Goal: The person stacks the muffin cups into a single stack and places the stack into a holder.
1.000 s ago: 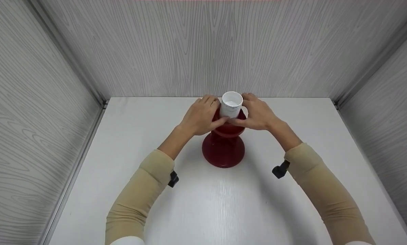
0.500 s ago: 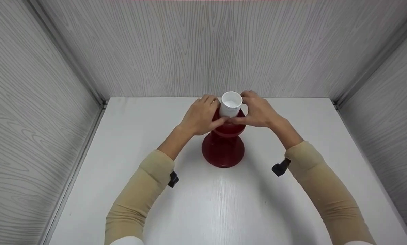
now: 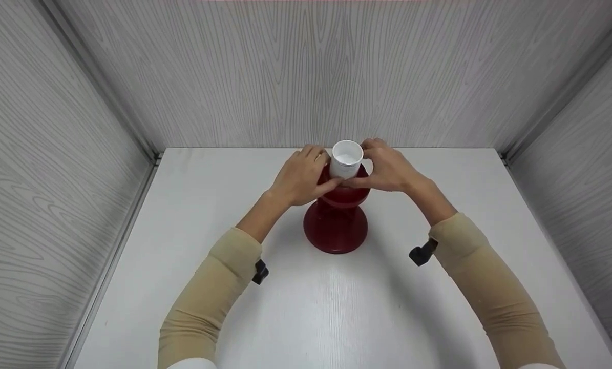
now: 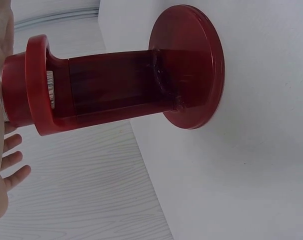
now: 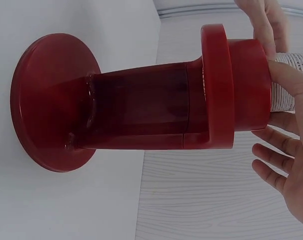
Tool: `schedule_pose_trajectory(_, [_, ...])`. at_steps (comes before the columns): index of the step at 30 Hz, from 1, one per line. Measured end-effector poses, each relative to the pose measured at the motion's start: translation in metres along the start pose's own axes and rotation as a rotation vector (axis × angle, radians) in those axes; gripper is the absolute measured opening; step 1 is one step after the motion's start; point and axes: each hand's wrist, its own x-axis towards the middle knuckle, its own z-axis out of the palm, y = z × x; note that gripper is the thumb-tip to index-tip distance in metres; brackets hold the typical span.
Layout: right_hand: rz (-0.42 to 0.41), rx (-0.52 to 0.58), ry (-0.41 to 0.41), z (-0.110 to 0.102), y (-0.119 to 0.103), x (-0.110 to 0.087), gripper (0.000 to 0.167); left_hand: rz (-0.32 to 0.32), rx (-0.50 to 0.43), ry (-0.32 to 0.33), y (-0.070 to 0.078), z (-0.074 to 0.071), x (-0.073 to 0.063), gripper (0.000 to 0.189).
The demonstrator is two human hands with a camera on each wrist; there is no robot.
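A red upright dispenser [image 3: 336,228] with a round foot and a wide collar stands on the table. Out of its top rises a stack of white paper cups [image 3: 344,169], whose ridged rims show in the right wrist view. My left hand [image 3: 300,177] grips the stack from the left, thumb across the front at the collar. On the other side my right hand [image 3: 387,166] holds the stack, its thumb meeting the left one. In the right wrist view, several right-hand fingers [image 5: 276,160] spread behind the collar. The far-side fingertip contacts are partly hidden.
The white tabletop [image 3: 331,318] runs back to a pale wood-grain wall [image 3: 306,72]. Similar side walls [image 3: 55,179] enclose it on the left and right. Dark wrist cameras [image 3: 422,252] hang below both sleeves.
Over the last second my right hand has shifted slightly away from me on the stack. The cups' top sits a touch further left and lower. My left hand and the dispenser stay nearly still.
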Motion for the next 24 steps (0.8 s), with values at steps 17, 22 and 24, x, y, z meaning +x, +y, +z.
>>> schedule_pose_trajectory(17, [0.018, -0.007, -0.012, -0.0006, 0.002, -0.0003, 0.069, -0.011, -0.004, -0.016, 0.0001, -0.0005, 0.0001, 0.063])
schedule_pose_trajectory(22, [0.016, -0.004, -0.012, -0.0012, 0.0026, -0.0008, 0.068, -0.006, -0.015, -0.02, 0.0003, -0.0013, 0.0004, 0.061])
schedule_pose_trajectory(24, [0.013, -0.003, -0.011, -0.0013, 0.0028, -0.0009, 0.068, -0.004, -0.014, -0.021, 0.0001, -0.0013, 0.0006, 0.061])
